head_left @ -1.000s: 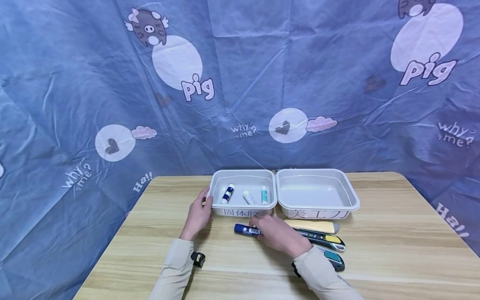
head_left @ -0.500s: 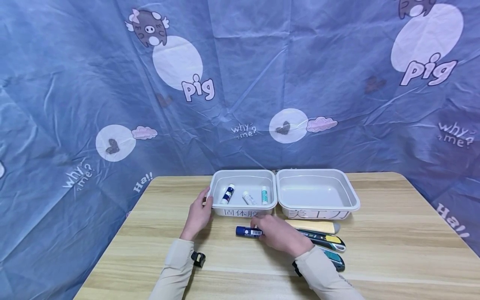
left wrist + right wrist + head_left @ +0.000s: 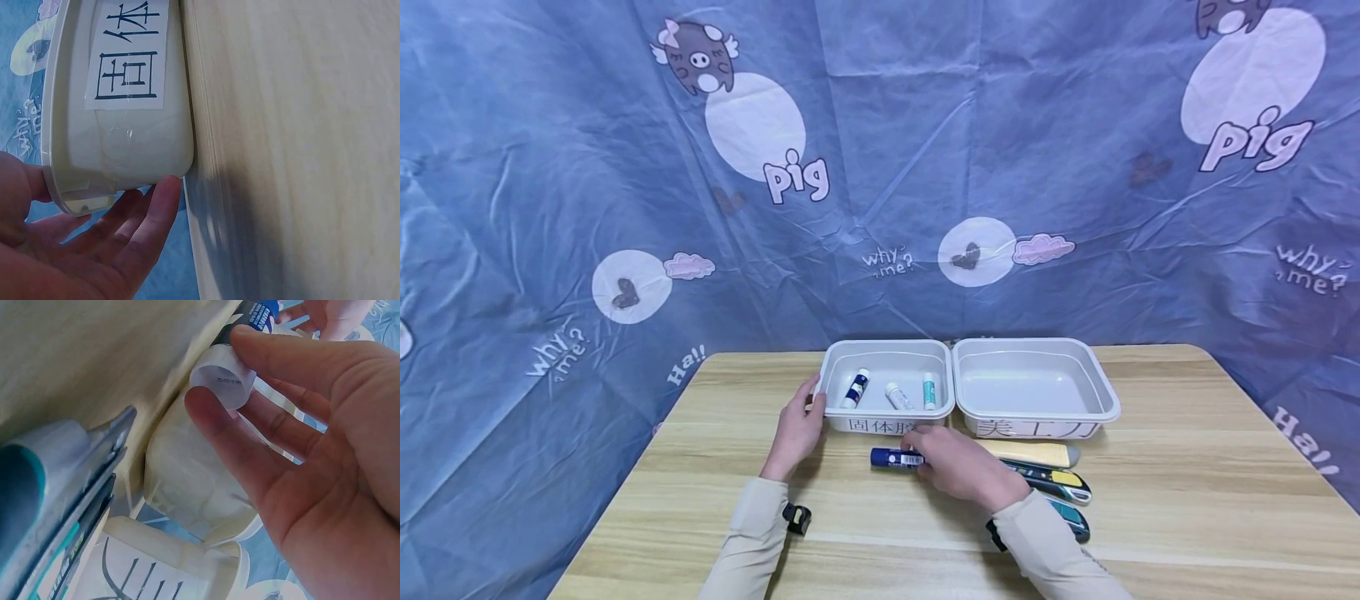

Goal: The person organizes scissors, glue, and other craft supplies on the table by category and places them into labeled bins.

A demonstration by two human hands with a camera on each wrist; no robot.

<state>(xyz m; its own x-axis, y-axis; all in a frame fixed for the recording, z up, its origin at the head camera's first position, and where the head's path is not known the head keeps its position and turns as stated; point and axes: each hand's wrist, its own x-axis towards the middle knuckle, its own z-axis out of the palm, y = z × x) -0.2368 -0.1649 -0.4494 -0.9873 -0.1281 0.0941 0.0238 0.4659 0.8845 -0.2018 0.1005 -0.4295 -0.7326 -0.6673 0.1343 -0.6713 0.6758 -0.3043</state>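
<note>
My left hand (image 3: 796, 431) holds the left end of a white plastic box (image 3: 886, 357). In the left wrist view its thumb is at the rim and its fingers lie against the outer end wall. Before that box, my right hand (image 3: 964, 468) pinches a dark blue glue stick (image 3: 891, 458) between thumb and fingers. The right wrist view shows the white end of the glue stick (image 3: 226, 378) at the fingertips. Inside the box lie a navy-and-white glue stick (image 3: 855, 388), a white one (image 3: 898, 396) and a teal-and-white one (image 3: 928, 392).
A second white box (image 3: 1033, 379) with a paper label stands right of the first. In front of it lie a yellow utility knife (image 3: 1045, 453), a black-and-yellow one (image 3: 1063, 485) and a teal-and-black one (image 3: 1071, 518). A blue printed cloth (image 3: 880, 183) hangs behind the table (image 3: 850, 533).
The glue stick in my right hand has shifted slightly right and turned more level, the hand moving slightly with it. My left hand stays at the box.
</note>
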